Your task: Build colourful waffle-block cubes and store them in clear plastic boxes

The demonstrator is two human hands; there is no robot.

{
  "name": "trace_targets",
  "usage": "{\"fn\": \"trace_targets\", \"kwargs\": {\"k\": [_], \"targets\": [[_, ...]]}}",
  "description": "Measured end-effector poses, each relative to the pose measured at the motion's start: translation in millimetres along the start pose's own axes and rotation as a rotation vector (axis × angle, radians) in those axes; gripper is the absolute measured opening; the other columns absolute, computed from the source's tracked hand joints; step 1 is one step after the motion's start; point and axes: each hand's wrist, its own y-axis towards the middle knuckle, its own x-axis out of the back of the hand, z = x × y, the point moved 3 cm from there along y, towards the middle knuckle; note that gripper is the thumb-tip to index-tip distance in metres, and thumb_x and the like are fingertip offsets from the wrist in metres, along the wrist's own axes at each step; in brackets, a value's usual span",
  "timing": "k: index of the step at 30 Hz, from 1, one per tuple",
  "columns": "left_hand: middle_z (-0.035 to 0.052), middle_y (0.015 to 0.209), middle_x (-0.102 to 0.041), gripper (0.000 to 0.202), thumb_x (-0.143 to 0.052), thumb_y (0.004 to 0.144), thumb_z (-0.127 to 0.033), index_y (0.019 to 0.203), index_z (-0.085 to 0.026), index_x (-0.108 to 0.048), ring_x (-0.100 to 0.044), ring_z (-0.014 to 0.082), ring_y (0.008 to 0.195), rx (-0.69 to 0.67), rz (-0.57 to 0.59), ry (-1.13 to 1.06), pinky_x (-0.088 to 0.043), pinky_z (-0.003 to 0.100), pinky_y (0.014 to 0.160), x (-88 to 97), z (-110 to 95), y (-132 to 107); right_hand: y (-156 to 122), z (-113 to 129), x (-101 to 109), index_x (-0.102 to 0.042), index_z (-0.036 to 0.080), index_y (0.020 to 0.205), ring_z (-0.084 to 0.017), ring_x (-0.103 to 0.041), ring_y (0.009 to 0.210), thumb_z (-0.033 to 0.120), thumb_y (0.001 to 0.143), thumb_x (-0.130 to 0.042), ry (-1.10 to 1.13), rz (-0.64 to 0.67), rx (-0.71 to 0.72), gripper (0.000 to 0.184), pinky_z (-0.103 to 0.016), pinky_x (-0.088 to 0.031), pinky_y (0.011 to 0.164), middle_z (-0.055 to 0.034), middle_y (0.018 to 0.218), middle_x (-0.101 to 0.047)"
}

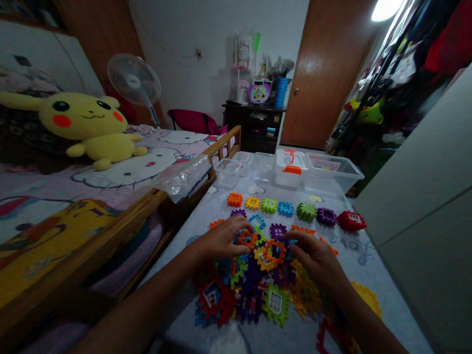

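A heap of coloured interlocking plastic blocks (pixel 256 285) lies on the pale table cover (pixel 365 265) in front of me. My left hand (pixel 222 239) rests on the heap's far left edge, fingers curled on an orange block (pixel 245 237). My right hand (pixel 316 257) is at the heap's right side, fingers pinched on an orange ring-shaped block (pixel 275 251). Beyond the hands a row of single blocks runs left to right: orange (pixel 234 199), yellow (pixel 253 203), green (pixel 269 205), blue (pixel 286 208), then green, purple and red (pixel 351 220).
Clear plastic boxes (pixel 330 175), one with an orange latch (pixel 292 169), stand at the table's far end. A bed with a yellow plush toy (pixel 85 123) and wooden rail (pixel 105 229) is on the left. A grey cabinet wall (pixel 436 205) borders the right. A fan and a door are behind.
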Motion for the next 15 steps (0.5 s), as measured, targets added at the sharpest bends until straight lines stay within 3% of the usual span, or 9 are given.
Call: {"fn": "trace_targets", "kwargs": {"k": [8, 11, 15], "targets": [[0.0109, 0.125, -0.058, 0.043, -0.069, 0.080, -0.030, 0.119, -0.018, -0.057, -0.053, 0.0252, 0.117, -0.135, 0.058, 0.134, -0.042, 0.037, 0.101, -16.1, -36, 18, 4, -10, 34, -0.067, 0.021, 0.101, -0.016, -0.061, 0.071, 0.033, 0.090, -0.052, -0.274, -0.223, 0.130, 0.022, -0.029, -0.049, 0.066, -0.0060, 0.101, -0.068], [0.0120, 0.123, -0.061, 0.046, -0.070, 0.079, -0.032, 0.121, -0.017, -0.056, -0.054, 0.0252, 0.115, -0.171, 0.135, 0.223, -0.043, 0.036, 0.100, -23.5, -51, 33, 5, -19, 48, -0.067, 0.020, 0.097, -0.016, -0.060, 0.069, 0.033, 0.087, -0.052, -0.340, -0.302, 0.133, 0.021, -0.030, -0.049, 0.065, -0.0069, 0.099, -0.068], [0.0091, 0.112, -0.067, 0.044, -0.076, 0.071, -0.035, 0.109, -0.020, -0.061, -0.061, 0.0259, 0.102, -0.135, 0.278, 0.335, -0.048, 0.034, 0.087, -36.1, -53, 55, 6, -35, 66, -0.067, 0.019, 0.093, -0.016, -0.059, 0.064, 0.036, 0.084, -0.052, -0.379, -0.400, 0.091, 0.024, -0.031, -0.048, 0.062, -0.0080, 0.094, -0.068]]}}
